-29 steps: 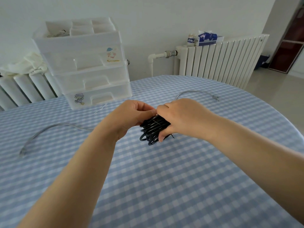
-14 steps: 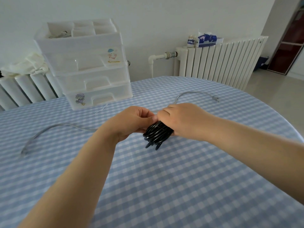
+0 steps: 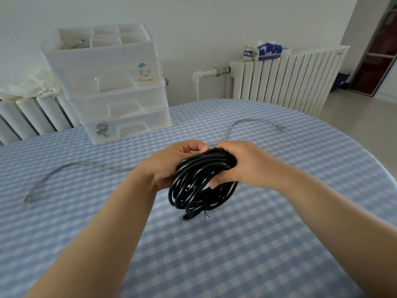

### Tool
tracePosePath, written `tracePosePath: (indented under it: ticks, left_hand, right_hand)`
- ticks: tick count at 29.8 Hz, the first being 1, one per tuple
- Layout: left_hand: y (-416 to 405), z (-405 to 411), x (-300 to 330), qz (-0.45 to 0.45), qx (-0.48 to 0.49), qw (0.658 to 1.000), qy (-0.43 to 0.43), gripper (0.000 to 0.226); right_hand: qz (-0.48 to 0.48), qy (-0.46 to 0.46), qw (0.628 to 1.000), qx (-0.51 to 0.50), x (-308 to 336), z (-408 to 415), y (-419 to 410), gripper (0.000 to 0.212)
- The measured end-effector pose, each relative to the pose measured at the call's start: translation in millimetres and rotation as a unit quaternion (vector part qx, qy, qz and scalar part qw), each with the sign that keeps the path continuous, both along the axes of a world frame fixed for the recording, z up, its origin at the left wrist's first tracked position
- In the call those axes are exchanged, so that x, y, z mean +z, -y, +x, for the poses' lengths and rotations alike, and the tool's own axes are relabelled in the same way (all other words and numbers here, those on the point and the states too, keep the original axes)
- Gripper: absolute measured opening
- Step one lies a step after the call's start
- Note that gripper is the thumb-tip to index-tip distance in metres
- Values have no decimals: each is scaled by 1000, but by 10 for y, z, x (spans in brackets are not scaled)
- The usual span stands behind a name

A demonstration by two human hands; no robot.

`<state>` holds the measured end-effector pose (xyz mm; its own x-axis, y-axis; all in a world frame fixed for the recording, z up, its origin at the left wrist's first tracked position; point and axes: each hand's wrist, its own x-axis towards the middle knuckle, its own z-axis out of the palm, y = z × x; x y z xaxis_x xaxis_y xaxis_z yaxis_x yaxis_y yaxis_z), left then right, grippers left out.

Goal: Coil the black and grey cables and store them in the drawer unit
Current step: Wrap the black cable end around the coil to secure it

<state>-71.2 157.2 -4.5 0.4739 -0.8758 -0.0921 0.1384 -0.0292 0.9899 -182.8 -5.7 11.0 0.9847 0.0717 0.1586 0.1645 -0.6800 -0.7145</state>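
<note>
Both hands hold 1 black cable (image 3: 202, 181), wound into a coil of many loops, up off the desk (image 3: 247, 244) near its middle. Left hand (image 3: 171, 164) grips the coil's left side, fingers curled round the bundle. Right hand (image 3: 242, 164) clamps the top right of the coil, thumb poking thru the loops from below. The coil's plug end (image 3: 184, 218) hangs loose at the bottom w/ a thin black tie (image 3: 205, 215) sticking out beside it.

1 grey cable (image 3: 71, 166) lies uncoiled on the desk, running behind the hands: 1 plug at far left (image 3: 28, 200), the other at right (image 3: 280, 128), the middle stretch hidden by hands & coil.

Drawer unit (image 3: 111, 87): 1, translucent white, at the desk's back left, well apart from the hands. 3 drawers, all pushed in, plus an open top tray split into compartments; something pale lies in the tray's left compartment, can't tell what. 2 cartoon stickers, on the top & bottom drawers. A thin white thread (image 3: 129, 145) lies on the cloth between unit & hands; otherwise bare checked cloth in that gap.

Around: 2 white radiators, left (image 3: 32, 117) w/ a cream cloth (image 3: 32, 84) heaped on top, right (image 3: 285, 80) w/ a small jar (image 3: 248, 53) and a blue tissue pack (image 3: 270, 50) on top. Dark door (image 3: 378, 59) at far right.
</note>
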Motion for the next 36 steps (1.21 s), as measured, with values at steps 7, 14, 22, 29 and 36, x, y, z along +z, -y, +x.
tracePosePath:
  ticks: [7, 14, 22, 29, 36]
  left_hand:
    - [9, 33, -75, -17, 24, 985, 172, 31]
    - [107, -138, -66, -75, 60, 954, 283, 38]
    - [264, -247, -61, -63, 140, 937, 314, 19]
    - [338, -127, -187, -9, 162, 931, 327, 11]
    - [420, -131, -368, -16, 235, 898, 372, 24]
  right_hand:
    - [239, -30, 968, 63, -231, 28, 46, 27]
    - [509, -97, 850, 101, -373, 68, 170, 50]
    - [577, -117, 801, 107, -387, 64, 155, 68]
    - [410, -123, 904, 0, -297, -6, 163, 63]
    - [405, -115, 907, 9, -305, -18, 140, 52]
